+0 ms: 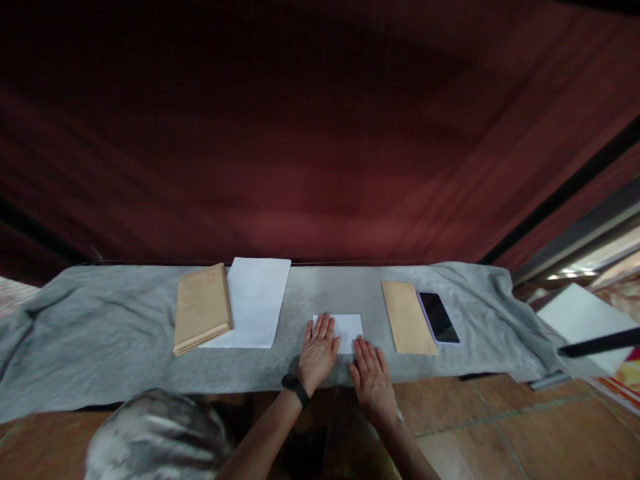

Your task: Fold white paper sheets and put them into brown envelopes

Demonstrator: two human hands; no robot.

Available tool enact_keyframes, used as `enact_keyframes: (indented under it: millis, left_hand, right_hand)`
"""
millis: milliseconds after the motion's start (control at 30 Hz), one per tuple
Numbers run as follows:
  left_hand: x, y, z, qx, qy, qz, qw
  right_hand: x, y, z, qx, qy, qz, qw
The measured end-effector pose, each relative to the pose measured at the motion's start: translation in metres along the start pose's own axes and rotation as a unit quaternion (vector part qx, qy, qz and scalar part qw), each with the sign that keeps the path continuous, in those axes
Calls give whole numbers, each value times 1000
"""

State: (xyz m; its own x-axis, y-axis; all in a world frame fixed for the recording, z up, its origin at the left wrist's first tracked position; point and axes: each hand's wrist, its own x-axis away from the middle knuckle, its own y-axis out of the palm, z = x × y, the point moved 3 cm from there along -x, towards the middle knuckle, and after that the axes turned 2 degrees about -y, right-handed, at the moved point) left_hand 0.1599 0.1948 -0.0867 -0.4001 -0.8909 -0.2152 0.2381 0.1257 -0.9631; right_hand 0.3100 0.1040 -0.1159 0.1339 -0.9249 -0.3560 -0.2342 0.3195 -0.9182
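Note:
A small folded sheet of white paper (349, 328) lies on the grey cloth in front of me. My left hand (319, 350), with a black band on its wrist, rests flat over the paper's left part, fingers stretched out. At the paper's lower right corner my right hand (373, 377) lies flat, its fingertips touching the edge. Neither hand grips anything. Part of the paper is hidden under my left hand. To the right of my right hand lies a single brown envelope (409, 317).
A phone (440, 318) in a light purple case lies beside the single envelope. On the left, a stack of brown envelopes (203, 303) partly covers white paper sheets (257, 303). Grey cloth (335, 287) covers the narrow table. A dark red curtain (310, 167) hangs behind.

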Motion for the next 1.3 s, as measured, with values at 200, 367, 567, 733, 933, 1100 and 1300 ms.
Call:
enact_keyframes:
  millis: [200, 367, 567, 733, 933, 1100, 1300]
  left_hand:
    - [-36, -9, -8, -14, -3, -16, 1000]
    - [-47, -29, -5, -13, 5, -12, 1000]
    - [-45, -87, 0, 20, 39, 56, 997]
    - [-14, -85, -4, 16, 89, 64, 994]
    - [41, -28, -12, -5, 110, 7, 994]
    - [51, -23, -13, 18, 106, -2, 994]
    - [48, -22, -8, 34, 95, 10, 995]
  right_hand:
    - [-1, -1, -1, -7, 3, 25, 1000]
    - [0, -1, -2, -14, 1, 42, 999]
    - [4, 7, 6, -106, 62, 80, 989]
    - [6, 13, 13, -206, 145, 114, 961]
    - [6, 7, 10, -215, 140, 106, 961]
    - [-12, -5, 0, -197, 101, 98, 970]
    - [-47, -5, -21, -160, 29, 64, 985]
